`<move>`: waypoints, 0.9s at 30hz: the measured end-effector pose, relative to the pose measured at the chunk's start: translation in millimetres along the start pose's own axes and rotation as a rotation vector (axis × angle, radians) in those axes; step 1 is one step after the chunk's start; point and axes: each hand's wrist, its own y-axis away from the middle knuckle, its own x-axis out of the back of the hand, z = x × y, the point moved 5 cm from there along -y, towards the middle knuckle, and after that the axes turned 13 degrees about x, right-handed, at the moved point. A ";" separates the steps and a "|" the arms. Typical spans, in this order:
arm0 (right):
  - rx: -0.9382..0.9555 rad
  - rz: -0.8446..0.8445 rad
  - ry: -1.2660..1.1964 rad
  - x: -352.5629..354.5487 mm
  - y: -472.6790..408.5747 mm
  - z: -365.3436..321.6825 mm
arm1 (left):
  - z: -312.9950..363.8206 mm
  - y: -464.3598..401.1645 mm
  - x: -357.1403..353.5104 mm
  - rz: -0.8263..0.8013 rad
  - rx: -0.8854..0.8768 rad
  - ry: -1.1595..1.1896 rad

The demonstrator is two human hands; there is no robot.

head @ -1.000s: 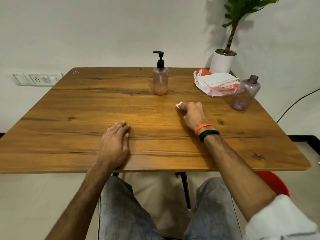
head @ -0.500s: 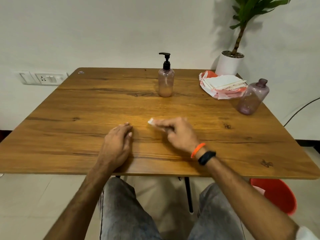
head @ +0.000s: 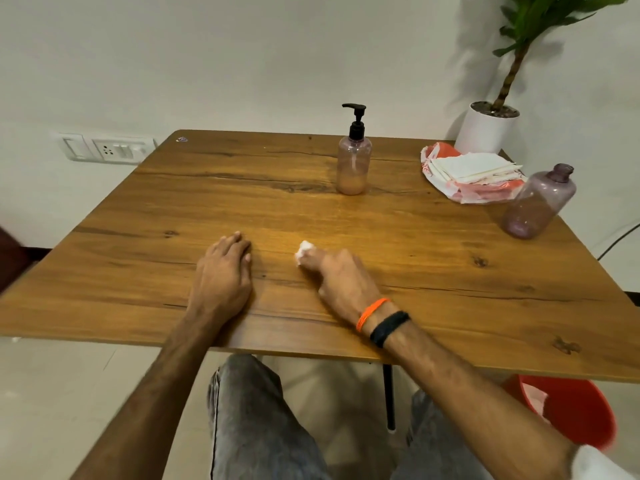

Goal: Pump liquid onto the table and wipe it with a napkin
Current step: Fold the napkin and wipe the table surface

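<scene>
The right hand presses a crumpled white napkin, pinched in closed fingers, onto the wooden table well in front of the pump bottle, left hand flat beside it, bare wood between

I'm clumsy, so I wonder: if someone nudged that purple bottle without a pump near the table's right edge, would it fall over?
Probably easily. The purple bottle looks nearly empty, so it is likely light. It appears to lean, though the wide lens may cause that. Its round body would likely roll once down, and it stands near the table edge.
</scene>
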 end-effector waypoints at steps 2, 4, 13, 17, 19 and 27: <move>0.139 -0.055 -0.074 -7.9 5.8 -28.2 | -0.7 0.3 0.0 0.012 0.002 0.003; 0.174 -0.030 -0.221 -2.4 7.9 -34.3 | -1.6 1.1 0.1 0.025 0.001 0.005; -0.373 0.198 -0.021 35.7 -41.2 104.6 | -1.3 4.3 1.8 0.033 -0.007 0.015; -0.275 0.071 -0.007 11.3 -47.0 77.4 | -2.9 2.4 0.4 0.029 -0.009 0.012; -0.091 0.030 -0.050 2.4 -42.3 37.3 | -3.7 1.5 -0.6 0.032 -0.008 0.009; 0.174 0.138 -0.391 11.4 -30.2 -15.6 | -5.5 -1.5 -2.4 0.043 -0.014 0.014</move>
